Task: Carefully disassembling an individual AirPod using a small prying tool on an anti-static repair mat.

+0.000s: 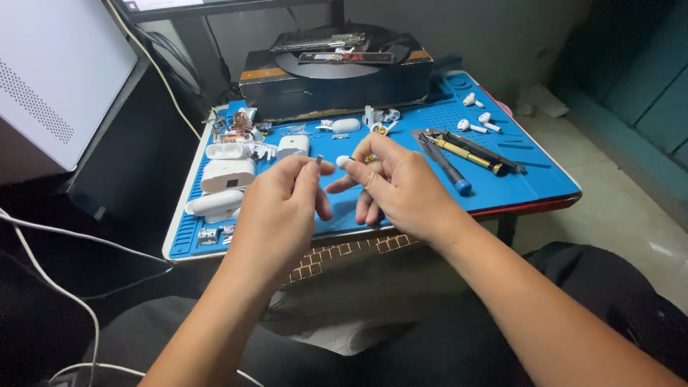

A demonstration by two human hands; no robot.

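Looked like a small electronics repair workshop: blue repair mat [516,188], screwdrivers [459,154], opened white earbud cases [228,174] and loose earbuds [479,122] crowding the tabletop [179,247].

A small low table with a white top edge [169,247] is standing on a pale, smooth floor [631,215] that is catching soft light. A grey plain wall [466,29] is rising behind it. A white perforated metal box [50,79] is sitting at the left, and teal panelled woodwork [645,79] is running along the right. White cables [43,265] are trailing across the dark lower left.
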